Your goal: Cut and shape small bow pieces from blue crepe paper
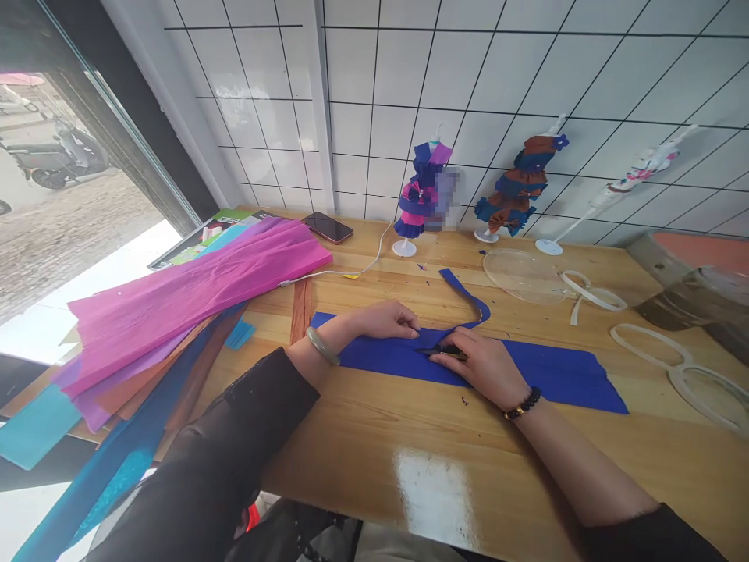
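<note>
A long piece of blue crepe paper (555, 373) lies across the wooden table. My right hand (477, 359) is closed around small black-handled scissors (443, 350), whose blades point left over the paper. On the paper's upper edge, my left hand (389, 319) pinches the blue sheet with thumb and fingers, just left of the scissors' tip. A narrow blue strip (477, 303) curls away beyond my right hand; where it meets the sheet is partly hidden by my fingers.
Stacked pink, purple, orange and blue crepe sheets (199, 285) lie at left, near a phone (328, 227) and white cable (374, 261). Paper-decorated stands (417, 195) line the tiled wall. Tape rings (594, 293), a clear disc (520, 275) and a brown container (696, 304) sit at right.
</note>
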`<state>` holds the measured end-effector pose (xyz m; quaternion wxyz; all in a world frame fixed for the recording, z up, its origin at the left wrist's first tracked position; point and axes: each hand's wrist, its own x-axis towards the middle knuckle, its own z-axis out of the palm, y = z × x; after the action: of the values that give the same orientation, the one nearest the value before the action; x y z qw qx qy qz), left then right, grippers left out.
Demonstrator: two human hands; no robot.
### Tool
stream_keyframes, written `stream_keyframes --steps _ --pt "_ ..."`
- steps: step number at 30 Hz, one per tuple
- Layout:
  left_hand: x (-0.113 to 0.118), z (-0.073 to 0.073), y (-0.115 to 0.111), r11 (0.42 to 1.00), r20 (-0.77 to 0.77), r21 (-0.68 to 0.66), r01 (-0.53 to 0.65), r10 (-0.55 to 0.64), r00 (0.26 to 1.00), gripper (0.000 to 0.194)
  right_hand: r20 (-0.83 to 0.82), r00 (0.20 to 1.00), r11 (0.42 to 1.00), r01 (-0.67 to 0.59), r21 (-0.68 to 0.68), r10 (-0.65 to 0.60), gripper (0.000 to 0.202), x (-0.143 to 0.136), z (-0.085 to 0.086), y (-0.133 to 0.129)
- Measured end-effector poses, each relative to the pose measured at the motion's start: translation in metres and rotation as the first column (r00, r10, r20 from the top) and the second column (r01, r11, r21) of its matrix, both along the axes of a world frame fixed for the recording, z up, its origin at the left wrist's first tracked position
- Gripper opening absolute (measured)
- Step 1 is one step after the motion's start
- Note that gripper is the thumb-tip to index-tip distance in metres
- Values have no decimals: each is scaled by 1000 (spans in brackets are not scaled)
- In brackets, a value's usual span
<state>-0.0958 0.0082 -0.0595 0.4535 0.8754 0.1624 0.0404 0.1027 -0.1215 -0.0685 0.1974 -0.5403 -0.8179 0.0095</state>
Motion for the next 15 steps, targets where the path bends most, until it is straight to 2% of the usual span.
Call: stream_keyframes --steps 15 --pt "0 -1 0 1000 4 -1 -12 12 1000 23 10 1000 999 -3 36 2 26 0 -2 0"
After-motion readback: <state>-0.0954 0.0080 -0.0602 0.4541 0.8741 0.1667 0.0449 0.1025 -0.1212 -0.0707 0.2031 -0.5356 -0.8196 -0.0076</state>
